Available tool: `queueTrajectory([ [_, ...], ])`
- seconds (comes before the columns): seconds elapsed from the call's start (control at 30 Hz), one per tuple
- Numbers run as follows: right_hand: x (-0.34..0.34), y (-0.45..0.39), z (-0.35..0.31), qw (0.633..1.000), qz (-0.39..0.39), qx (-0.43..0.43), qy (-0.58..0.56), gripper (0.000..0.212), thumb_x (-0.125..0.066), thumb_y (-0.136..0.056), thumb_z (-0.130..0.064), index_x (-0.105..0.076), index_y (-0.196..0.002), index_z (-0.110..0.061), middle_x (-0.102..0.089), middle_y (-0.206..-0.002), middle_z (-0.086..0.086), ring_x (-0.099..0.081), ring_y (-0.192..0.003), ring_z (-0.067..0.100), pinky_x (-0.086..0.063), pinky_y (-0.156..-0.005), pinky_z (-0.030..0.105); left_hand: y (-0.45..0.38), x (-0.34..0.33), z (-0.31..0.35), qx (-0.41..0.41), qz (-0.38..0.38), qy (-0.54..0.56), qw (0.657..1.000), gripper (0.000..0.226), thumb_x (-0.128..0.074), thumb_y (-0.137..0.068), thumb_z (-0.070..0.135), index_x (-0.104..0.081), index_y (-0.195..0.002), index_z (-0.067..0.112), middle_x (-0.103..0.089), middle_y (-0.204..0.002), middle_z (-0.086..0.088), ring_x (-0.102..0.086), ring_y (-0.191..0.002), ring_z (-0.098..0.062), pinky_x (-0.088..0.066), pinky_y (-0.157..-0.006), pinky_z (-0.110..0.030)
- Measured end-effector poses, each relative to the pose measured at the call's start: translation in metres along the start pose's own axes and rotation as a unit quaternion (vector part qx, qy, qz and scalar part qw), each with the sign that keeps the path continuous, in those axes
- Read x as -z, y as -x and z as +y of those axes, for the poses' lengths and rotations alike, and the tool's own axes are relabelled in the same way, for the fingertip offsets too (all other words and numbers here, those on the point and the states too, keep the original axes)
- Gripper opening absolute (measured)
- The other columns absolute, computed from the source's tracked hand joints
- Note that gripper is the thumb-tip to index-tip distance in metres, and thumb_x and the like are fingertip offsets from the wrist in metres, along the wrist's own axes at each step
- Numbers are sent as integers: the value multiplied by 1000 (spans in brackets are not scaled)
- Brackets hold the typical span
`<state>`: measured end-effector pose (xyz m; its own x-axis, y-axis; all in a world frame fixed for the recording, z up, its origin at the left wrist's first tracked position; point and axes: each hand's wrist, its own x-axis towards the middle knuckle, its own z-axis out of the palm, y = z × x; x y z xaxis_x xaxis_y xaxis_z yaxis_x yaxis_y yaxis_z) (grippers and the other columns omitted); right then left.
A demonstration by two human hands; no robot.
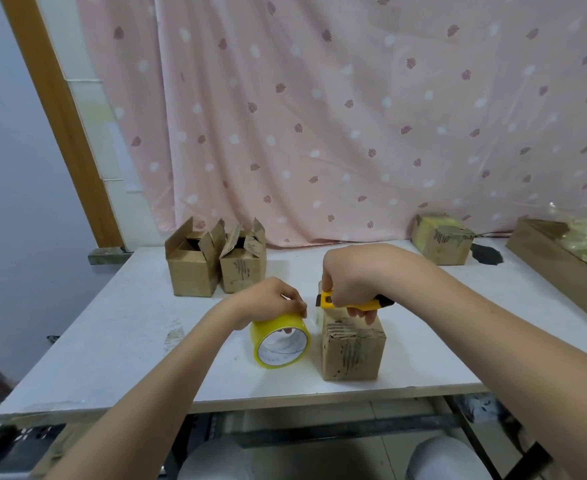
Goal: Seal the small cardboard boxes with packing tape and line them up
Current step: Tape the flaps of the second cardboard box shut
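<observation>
Table (112, 341): white board top, scuffed in places; everything for the job sits on it.
Open boxes (216, 268): two small brown cartons at the far left, touching side by side, flaps standing up, not yet sealed. They look light and thin-walled; I'd lift each by its side walls, since the loose flaps would fold.
Sealed box (441, 242): far right by the curtain, top shiny with yellowish tape, well apart from the others.
Box in hand (352, 348): near the front edge, flaps down, dark scuff marks on its front. Probably empty, so it would slide if pushed; best steadied from the top.
Tape roll (280, 341): yellow-tinted clear tape, standing on edge just left of the box. Stiff core, slick outside; a clear strip seems to run from it towards the box, though it is hard to see.
Left hand (271, 301): fingers curled over the top of the roll, gripping it.
Right hand (349, 282): fingers closed round the knife, fingertips resting on the box top.
Knife (351, 301): yellow and black utility cutter, held level above the box's left edge; blade too small to see.
</observation>
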<state>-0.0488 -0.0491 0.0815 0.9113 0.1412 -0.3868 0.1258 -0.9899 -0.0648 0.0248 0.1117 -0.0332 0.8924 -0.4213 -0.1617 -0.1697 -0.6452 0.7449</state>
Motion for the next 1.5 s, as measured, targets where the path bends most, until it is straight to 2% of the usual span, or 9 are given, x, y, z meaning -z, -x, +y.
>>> queueTrajectory([
  [0.13, 0, -9, -7, 1000, -10, -5, 20, 33, -44, -94, -3, -59, -123, -9, -75, -95, 13, -67, -60, 25, -48, -50, 23, 0, -4, -3, -1, 23, 8, 1000, 18, -64, -94, 31, -77, -87, 21, -75, -81, -4, -71, -67, -20, -50, -68, -25],
  [0.33, -1, -15, -16, 998, -22, -4, 57, 18, -45, -96, -4, -63, -99, -5, -67, -78, 10, -63, -55, 22, -45, -47, 22, -3, -2, -7, 1, 27, 24, 999, 17, -68, -92, 31, -77, -94, 17, -72, -92, -4, -67, -72, -21, -56, -86, -41],
  [0.53, -3, -21, -22, 997, -21, -3, 77, 25, -42, -96, -2, -50, -74, -10, -59, -64, 8, -59, -49, 20, -43, -46, 24, -5, -2, -8, -1, 32, 12, 999, 14, -68, -92, 30, -76, -91, 18, -63, -77, 8, -55, -74, -10, -40, -62, -18],
  [0.8, -6, -22, -28, 994, -14, 3, 110, 33, -45, -97, -3, -49, -65, -8, -53, -38, 4, -56, -46, 21, -44, -45, 24, -5, -4, -9, -6, 29, 2, 1000, 17, -63, -95, 29, -76, -87, 20, -65, -77, 8, -55, -75, -10, -42, -66, -20],
  [0.93, -6, -18, -30, 991, -25, 5, 129, 27, -45, -91, 4, -49, -66, -6, -57, -55, 8, -55, -49, 21, -45, -49, 25, -7, -6, -9, -7, 26, 6, 1000, 17, -65, -94, 27, -77, -88, 17, -63, -70, 11, -54, -70, -10, -42, -66, -21],
  [1.1, -9, -26, -28, 989, -13, 3, 149, 26, -50, -89, -1, -52, -64, -7, -48, -29, 1, -55, -49, 23, -45, -49, 24, -9, -8, -9, -11, 23, 2, 1000, 17, -66, -91, 30, -77, -86, 18, -62, -72, 3, -52, -70, -14, -43, -66, -29],
  [1.23, -12, -28, -25, 990, -41, -15, 135, 23, -49, -91, -4, -53, -67, -6, -57, -43, 7, -54, -49, 23, -43, -49, 25, -10, -8, -12, -12, 24, 3, 1000, 18, -65, -88, 34, -79, -87, 22, -72, -90, -11, -56, -76, -17, -47, -71, -34],
  [1.37, -8, -27, -21, 987, -77, -11, 142, 12, -51, -91, -10, -58, -81, -9, -61, -73, 8, -51, -46, 19, -41, -46, 22, -8, -7, -13, -9, 32, 8, 999, 18, -64, -92, 30, -79, -92, 20, -69, -83, -4, -54, -74, -15, -43, -67, -30],
  [1.5, 0, -11, -16, 989, -94, -1, 116, 16, -49, -90, -7, -63, -96, -8, -64, -80, 8, -58, -55, 20, -42, -43, 17, -8, -9, -12, -11, 37, 7, 999, 17, -64, -93, 27, -78, -90, 18, -72, -91, -3, -60, -85, -19, -47, -74, -31],
])
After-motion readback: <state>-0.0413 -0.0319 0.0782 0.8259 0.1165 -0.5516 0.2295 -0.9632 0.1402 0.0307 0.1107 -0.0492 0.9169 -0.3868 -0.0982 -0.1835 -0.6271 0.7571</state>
